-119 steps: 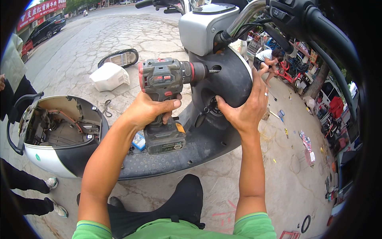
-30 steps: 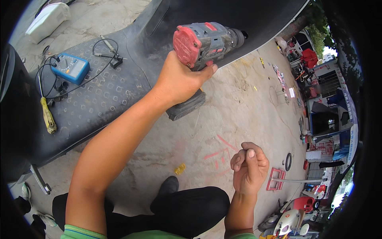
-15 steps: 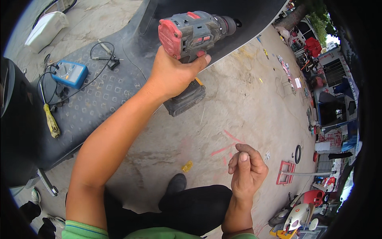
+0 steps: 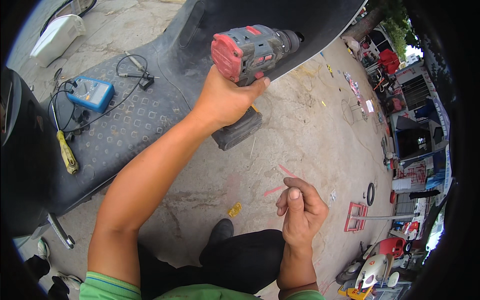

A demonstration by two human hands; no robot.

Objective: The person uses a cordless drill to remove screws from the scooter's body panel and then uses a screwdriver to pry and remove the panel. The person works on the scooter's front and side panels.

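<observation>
My left hand [image 4: 225, 100] is wrapped round the handle of a grey and red cordless drill [image 4: 260, 50], its chuck facing right beside a dark vehicle panel. The battery shows below my fist, over the ground. Lower right, my right hand [image 4: 302, 212] is half curled, thumb against the fingers; whatever lies in the pinch, if anything, is too small to make out. On the textured black footboard [image 4: 135, 112] left of my arm rest a blue multimeter [image 4: 92, 94] with black leads, a test probe [image 4: 134, 62] and a screwdriver with a yellow handle [image 4: 67, 154].
A white plastic bin [image 4: 57, 40] lies at the far left. Near my shoe [image 4: 221, 231] is a yellow scrap [image 4: 234, 209] on the concrete. Further right are a red metal frame [image 4: 355, 217], a black tyre [image 4: 370, 194] and a white and red scooter [image 4: 375, 270]. Another person's shoes [image 4: 44, 249] show lower left.
My left hand and the drill have shifted slightly right and down in the picture. My right hand has moved a little to the left, its fingers still pinched.
</observation>
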